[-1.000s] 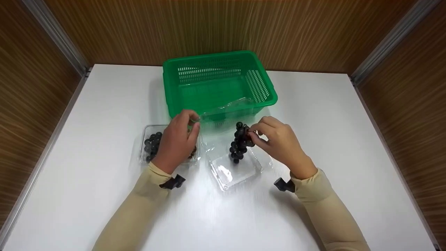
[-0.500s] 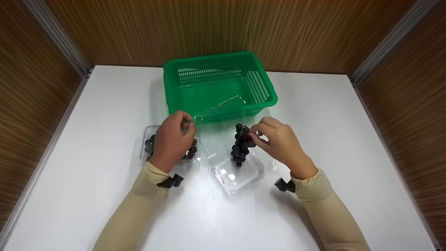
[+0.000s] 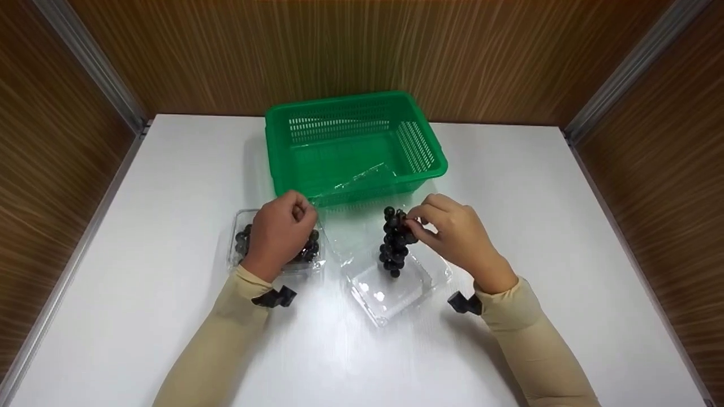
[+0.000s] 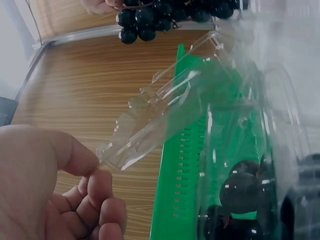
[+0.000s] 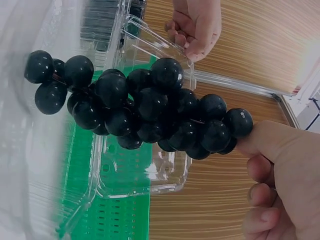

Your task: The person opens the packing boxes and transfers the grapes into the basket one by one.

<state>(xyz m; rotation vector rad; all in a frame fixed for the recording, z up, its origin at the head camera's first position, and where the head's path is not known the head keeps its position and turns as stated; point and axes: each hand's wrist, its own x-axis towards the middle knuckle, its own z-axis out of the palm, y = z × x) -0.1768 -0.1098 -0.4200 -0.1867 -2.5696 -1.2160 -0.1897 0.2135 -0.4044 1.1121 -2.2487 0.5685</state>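
Note:
My right hand [image 3: 455,232] pinches a bunch of dark grapes [image 3: 395,251] near its top end, and the bunch hangs over an opened clear plastic clamshell box [image 3: 387,299]. In the right wrist view the round black grapes [image 5: 150,105] stretch away from the thumb and fingertips. My left hand [image 3: 280,232] pinches a corner of the box's raised lid between thumb and index finger. That clear lid [image 4: 150,125] stands tilted up in the left wrist view, overlapping the green basket behind it.
Behind the hands, a green plastic basket [image 3: 350,150] with slotted sides stands near the back wall. A second clear box [image 3: 240,217] with dark grapes in it sits at left, partly hidden under my left hand. Wood-grain panels enclose the white table [image 3: 509,169].
My left hand has moved a little left with the lid corner, and the opened box has shifted slightly right and nearer. My right hand keeps holding the grapes, nearly still.

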